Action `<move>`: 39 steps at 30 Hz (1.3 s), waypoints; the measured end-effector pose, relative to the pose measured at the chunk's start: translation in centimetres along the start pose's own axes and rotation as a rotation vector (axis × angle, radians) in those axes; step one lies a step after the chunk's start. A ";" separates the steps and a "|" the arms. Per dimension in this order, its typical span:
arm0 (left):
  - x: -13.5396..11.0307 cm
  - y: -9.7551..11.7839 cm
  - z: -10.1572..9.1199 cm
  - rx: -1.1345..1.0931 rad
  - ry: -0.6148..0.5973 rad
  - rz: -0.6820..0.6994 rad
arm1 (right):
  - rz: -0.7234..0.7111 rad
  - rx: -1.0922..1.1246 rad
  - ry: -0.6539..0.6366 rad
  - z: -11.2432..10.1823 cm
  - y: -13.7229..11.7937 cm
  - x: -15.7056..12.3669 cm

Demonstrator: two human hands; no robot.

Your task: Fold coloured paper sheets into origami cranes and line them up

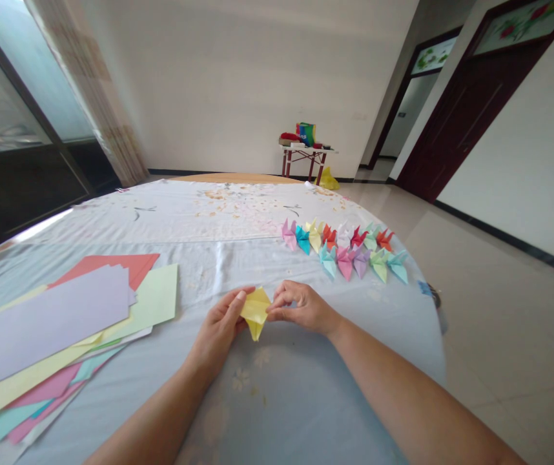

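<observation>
A partly folded piece of yellow origami paper point(256, 309) is held between my two hands, above the middle of the cloth. My left hand point(223, 323) grips its left side, thumb on top and fingers behind. At its right edge my right hand point(303, 307) pinches the paper between thumb and fingertips. One pointed flap of the paper hangs downward. Beyond my right hand stand two rows of folded paper cranes point(345, 260) in pink, blue, yellow, red, purple and green.
Coloured paper sheets point(54, 329) lie in a loose pile at the left. A light patterned tablecloth point(199, 258) covers the round table. Against the far wall stands a small table point(306, 152) with a colourful bag point(306, 133); a yellow plastic bag point(328, 179) rests on the floor.
</observation>
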State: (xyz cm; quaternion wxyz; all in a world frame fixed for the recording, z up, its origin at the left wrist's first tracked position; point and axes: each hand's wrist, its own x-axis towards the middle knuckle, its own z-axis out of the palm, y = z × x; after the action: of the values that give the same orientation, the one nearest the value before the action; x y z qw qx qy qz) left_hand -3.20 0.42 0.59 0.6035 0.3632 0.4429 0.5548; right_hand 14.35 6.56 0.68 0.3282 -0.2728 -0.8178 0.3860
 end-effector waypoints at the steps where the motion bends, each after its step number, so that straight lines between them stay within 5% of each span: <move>1: 0.0 0.0 0.0 0.004 0.003 -0.001 | 0.012 0.015 -0.004 0.0 -0.1 0.0; 10: -0.3 0.0 0.2 0.052 -0.016 0.034 | 0.047 0.015 0.127 0.2 -0.9 -0.1; 18: -0.3 -0.2 0.7 0.114 0.038 -0.006 | 0.229 0.000 0.238 0.9 -0.5 -0.2; 28: -0.4 -0.4 1.0 0.157 0.077 0.015 | 0.059 -0.015 0.245 0.8 -1.2 0.0; 39: -0.1 -1.2 0.6 0.272 0.034 -0.024 | 0.151 0.105 0.305 0.9 -1.1 -0.1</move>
State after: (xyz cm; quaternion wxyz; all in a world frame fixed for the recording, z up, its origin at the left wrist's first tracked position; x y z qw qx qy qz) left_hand -2.28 0.22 -0.28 0.5476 0.4268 0.5286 0.4884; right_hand 13.54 5.45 1.07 0.4325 -0.3713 -0.7146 0.4056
